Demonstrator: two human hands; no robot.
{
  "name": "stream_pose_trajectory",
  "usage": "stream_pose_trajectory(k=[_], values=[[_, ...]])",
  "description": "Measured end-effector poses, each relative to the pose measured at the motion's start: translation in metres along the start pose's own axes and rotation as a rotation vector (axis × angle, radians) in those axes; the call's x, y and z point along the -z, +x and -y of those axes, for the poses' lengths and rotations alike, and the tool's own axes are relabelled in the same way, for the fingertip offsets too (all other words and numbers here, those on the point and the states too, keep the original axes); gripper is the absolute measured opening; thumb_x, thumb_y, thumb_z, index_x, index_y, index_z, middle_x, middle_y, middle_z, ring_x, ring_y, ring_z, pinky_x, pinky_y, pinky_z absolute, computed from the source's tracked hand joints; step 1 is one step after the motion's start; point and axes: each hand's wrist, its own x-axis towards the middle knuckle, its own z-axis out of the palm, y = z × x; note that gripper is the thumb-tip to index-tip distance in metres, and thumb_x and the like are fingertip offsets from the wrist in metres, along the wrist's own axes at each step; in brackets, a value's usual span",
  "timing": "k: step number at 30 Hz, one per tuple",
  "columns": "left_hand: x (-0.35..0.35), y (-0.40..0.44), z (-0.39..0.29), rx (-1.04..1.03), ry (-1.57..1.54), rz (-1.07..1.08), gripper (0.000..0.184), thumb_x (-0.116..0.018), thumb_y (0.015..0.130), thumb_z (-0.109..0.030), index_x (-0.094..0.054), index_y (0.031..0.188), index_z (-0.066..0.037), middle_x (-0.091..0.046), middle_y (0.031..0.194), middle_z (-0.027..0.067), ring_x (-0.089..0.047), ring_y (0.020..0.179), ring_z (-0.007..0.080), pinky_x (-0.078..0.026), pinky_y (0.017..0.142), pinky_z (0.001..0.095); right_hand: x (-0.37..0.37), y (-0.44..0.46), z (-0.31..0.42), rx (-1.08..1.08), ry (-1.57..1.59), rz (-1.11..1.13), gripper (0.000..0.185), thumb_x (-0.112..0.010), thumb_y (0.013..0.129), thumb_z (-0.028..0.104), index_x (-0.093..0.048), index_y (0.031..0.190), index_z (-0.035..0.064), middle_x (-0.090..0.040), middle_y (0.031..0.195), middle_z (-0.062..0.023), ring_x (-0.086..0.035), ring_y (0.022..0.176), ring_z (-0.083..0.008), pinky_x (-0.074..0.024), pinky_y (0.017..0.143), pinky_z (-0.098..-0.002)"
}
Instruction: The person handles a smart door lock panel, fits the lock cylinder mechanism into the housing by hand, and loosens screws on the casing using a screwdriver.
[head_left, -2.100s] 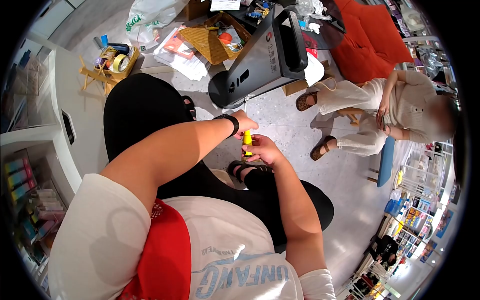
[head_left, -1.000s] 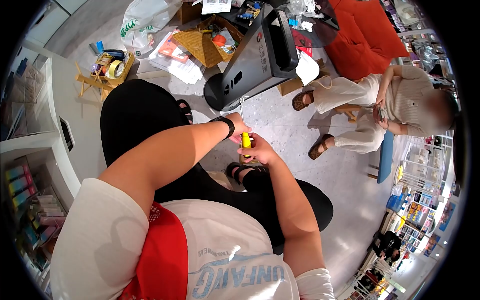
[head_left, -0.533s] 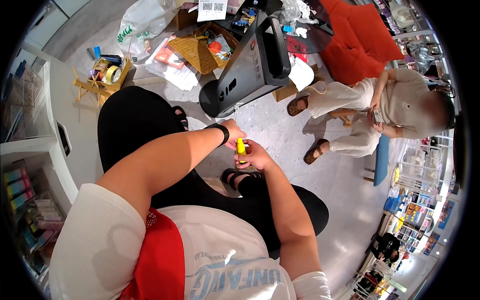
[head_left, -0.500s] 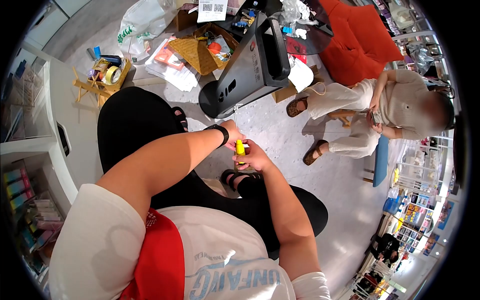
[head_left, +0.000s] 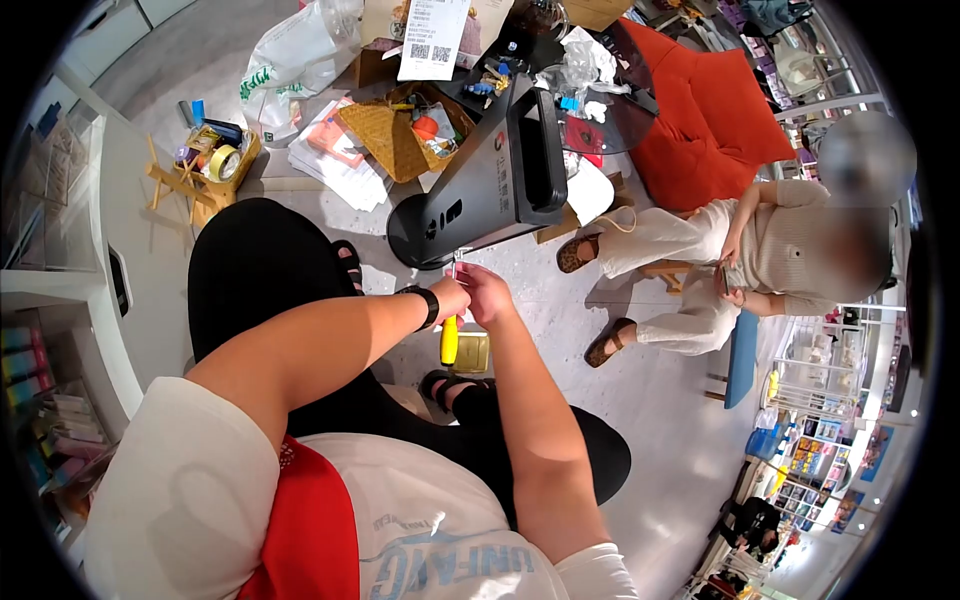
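A screwdriver with a yellow handle (head_left: 449, 345) points down toward me, its shaft hidden by my fingers. My left hand (head_left: 452, 298), with a black watch on its wrist, is closed around the upper end of that handle. Beside it and touching it, my right hand (head_left: 485, 295) has its fingers bent together at a small metal piece (head_left: 458, 258) on the edge of a dark grey stand (head_left: 480, 190). What the right fingers pinch is hidden. The stand leans, with its round black base (head_left: 408, 232) toward me.
A gold-coloured tin (head_left: 470, 353) sits on the floor near my foot. Papers (head_left: 340, 165), a woven basket (head_left: 385, 135) and a wooden tool box (head_left: 222, 175) lie at the left. To the right, a person (head_left: 700, 250) sits on a stool near a red cushioned seat (head_left: 700, 110).
My right hand has let go of the yellow handle and moved up to the metal piece. My left hand now grips the screwdriver, whose handle hangs lower. The view has shifted slightly.
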Motion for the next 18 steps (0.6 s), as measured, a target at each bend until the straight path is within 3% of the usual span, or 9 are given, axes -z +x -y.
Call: stream_pose_trajectory(k=[3, 5, 9, 12, 16, 17, 18], values=[[0.000, -0.016, -0.006, -0.073, -0.029, 0.044, 0.012, -0.053, 0.075, 0.003, -0.055, 0.087, 0.003, -0.054, 0.069, 0.0136, -0.056, 0.053, 0.0254, -0.052, 0.053, 0.0405, -0.012, 0.013, -0.001, -0.029, 0.126, 0.036, 0.026, -0.047, 0.102, 0.017, -0.060, 0.115, -0.0022, -0.069, 0.111, -0.0168, -0.067, 0.101, -0.0283, -0.0536, 0.090, -0.0388], [-0.001, -0.025, -0.008, -0.049, -0.020, -0.032, 0.023, -0.052, 0.077, 0.005, -0.053, 0.099, -0.002, -0.056, 0.081, 0.0133, -0.058, 0.062, 0.0245, -0.054, 0.056, 0.0397, -0.020, 0.007, 0.002, -0.038, 0.182, 0.014, 0.023, -0.048, 0.102, 0.013, -0.061, 0.111, -0.0041, -0.070, 0.106, -0.0172, -0.069, 0.093, -0.0271, -0.0564, 0.084, -0.0359], [0.004, -0.019, -0.002, -0.029, -0.030, -0.058, 0.036, -0.053, 0.078, 0.007, -0.048, 0.110, -0.009, -0.055, 0.098, 0.0109, -0.061, 0.080, 0.0238, -0.056, 0.061, 0.0412, -0.019, 0.010, -0.004, -0.033, 0.257, 0.028, 0.020, -0.051, 0.100, 0.012, -0.060, 0.111, -0.0024, -0.070, 0.107, -0.0182, -0.070, 0.097, -0.0298, -0.0575, 0.083, -0.0378], [0.004, -0.023, 0.003, -0.103, -0.095, -0.083, 0.034, -0.055, 0.076, 0.007, -0.048, 0.105, -0.010, -0.054, 0.099, 0.0093, -0.061, 0.084, 0.0239, -0.057, 0.062, 0.0417, -0.017, 0.017, -0.016, -0.035, 0.385, 0.068, 0.019, -0.054, 0.099, 0.013, -0.060, 0.111, -0.0012, -0.069, 0.107, -0.0187, -0.069, 0.098, -0.0315, -0.0580, 0.081, -0.0392], [0.007, -0.024, 0.006, -0.113, -0.200, -0.034, 0.038, -0.059, 0.073, 0.005, -0.048, 0.105, -0.011, -0.055, 0.094, 0.0069, -0.061, 0.080, 0.0230, -0.053, 0.060, 0.0369, -0.012, 0.034, -0.032, -0.110, 0.545, 0.079, 0.015, -0.057, 0.095, 0.012, -0.059, 0.102, -0.0006, -0.067, 0.090, -0.0147, -0.069, 0.084, -0.0285, -0.0590, 0.077, -0.0390], [0.007, -0.023, 0.011, -0.124, -0.181, -0.049, 0.021, -0.058, 0.076, -0.001, -0.053, 0.094, -0.011, -0.057, 0.088, 0.0047, -0.060, 0.082, 0.0220, -0.052, 0.065, 0.0387, -0.011, 0.039, -0.037, -0.108, 0.556, 0.068, 0.014, -0.057, 0.094, 0.011, -0.058, 0.100, -0.0009, -0.066, 0.087, -0.0143, -0.068, 0.081, -0.0277, -0.0594, 0.076, -0.0390], [0.008, -0.025, 0.011, -0.103, -0.172, -0.065, 0.020, -0.058, 0.077, -0.002, -0.054, 0.094, -0.011, -0.057, 0.088, 0.0048, -0.060, 0.082, 0.0217, -0.052, 0.066, 0.0392, -0.013, 0.042, -0.038, -0.106, 0.569, 0.056, 0.012, -0.057, 0.093, 0.010, -0.058, 0.099, -0.0012, -0.066, 0.085, -0.0138, -0.068, 0.078, -0.0270, -0.0598, 0.075, -0.0390]])
